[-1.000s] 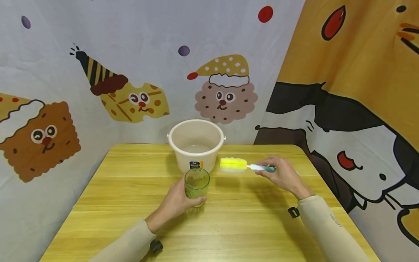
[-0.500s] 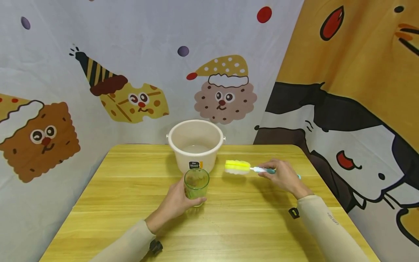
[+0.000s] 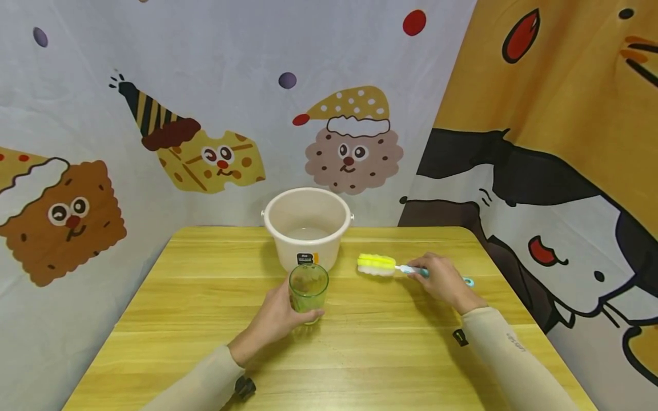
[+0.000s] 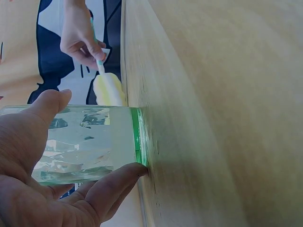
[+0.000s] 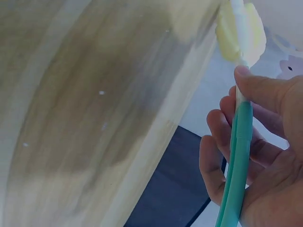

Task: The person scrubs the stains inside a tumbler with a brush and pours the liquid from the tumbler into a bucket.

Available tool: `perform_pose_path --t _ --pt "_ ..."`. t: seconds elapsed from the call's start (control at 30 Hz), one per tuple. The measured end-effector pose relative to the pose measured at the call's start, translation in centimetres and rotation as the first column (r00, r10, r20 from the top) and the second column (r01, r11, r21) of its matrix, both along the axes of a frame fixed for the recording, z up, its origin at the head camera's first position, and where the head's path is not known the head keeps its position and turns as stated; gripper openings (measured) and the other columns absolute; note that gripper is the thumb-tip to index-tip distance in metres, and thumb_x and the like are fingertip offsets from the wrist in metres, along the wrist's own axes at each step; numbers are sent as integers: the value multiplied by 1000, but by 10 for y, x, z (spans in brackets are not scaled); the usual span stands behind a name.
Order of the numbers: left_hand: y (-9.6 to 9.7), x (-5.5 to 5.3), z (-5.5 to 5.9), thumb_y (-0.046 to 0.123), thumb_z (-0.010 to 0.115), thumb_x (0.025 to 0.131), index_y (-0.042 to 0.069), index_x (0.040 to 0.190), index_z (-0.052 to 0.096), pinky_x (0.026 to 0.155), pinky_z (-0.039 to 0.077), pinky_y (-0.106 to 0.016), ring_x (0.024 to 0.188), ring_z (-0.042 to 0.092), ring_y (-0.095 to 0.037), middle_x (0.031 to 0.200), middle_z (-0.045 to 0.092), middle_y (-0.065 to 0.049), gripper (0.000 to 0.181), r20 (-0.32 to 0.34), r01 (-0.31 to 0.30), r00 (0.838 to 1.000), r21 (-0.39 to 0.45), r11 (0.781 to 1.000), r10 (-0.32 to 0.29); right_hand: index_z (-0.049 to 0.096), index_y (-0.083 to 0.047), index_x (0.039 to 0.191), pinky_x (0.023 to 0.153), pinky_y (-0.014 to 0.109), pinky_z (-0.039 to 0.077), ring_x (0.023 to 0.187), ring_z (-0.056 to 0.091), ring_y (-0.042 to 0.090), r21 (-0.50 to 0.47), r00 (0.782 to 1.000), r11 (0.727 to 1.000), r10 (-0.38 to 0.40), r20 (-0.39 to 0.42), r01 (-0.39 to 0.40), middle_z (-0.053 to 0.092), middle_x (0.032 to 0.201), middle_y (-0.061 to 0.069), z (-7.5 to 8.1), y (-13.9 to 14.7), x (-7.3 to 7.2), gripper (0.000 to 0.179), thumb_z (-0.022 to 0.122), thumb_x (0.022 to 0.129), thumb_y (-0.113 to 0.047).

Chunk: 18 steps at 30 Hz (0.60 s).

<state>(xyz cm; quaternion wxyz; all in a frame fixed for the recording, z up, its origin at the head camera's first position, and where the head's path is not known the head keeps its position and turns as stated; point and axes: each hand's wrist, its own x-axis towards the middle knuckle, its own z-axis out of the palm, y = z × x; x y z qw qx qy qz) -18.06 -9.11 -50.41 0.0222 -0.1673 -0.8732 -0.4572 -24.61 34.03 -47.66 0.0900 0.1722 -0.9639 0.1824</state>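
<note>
Looking down the table (image 3: 360,359), we find the glass (image 3: 310,297) upright just in front of the bucket (image 3: 285,245), see-through and tinted green, mouth facing up, its base a brighter green. The left hand (image 3: 277,315) has it gripped, fingers curved along one side, thumb on the other. Over to the right hand (image 3: 443,279): thumb and fingers come together on the brush (image 3: 377,264), pinching its white-and-teal handle (image 5: 243,125). We see a wavy sponge head (image 5: 229,35), yellow above and white below, pointing leftward near the bucket, and a pale blue ring (image 3: 468,282) behind the hand. Whether that sponge touches the wood, we can't quite tell.
</note>
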Motion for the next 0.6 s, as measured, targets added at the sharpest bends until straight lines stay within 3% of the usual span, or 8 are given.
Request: perform_pose_path --t 0.2,0.4,0.6 --pt "0 0 0 36 107 86 16 168 53 108 70 -56 128 80 -32 146 80 -10 100 9 9 1000 2 1000 -9 88 -6 126 75 48 70 88 77 24 80 1000 997 -14 -21 16 80 109 12 -8 2 3 22 88 104 -8" --pt "0 0 0 35 106 87 16 167 54 109 70 -55 128 80 -31 145 80 -9 98 19 9 1000 3 1000 -9 87 -11 132 66 42 62 81 69 18 133 1000 991 -23 -4 23 81 110 10 -10 1 8 26 87 106 -12" --pt "-1 1 0 34 107 86 17 166 54 109 70 -54 129 80 -31 145 80 -9 98 20 1 1000 2 1000 -1 87 -13 133 65 39 58 78 66 15 160 1000 987 -19 21 15 81 105 9 -13 -1 9 30 89 104 -10"
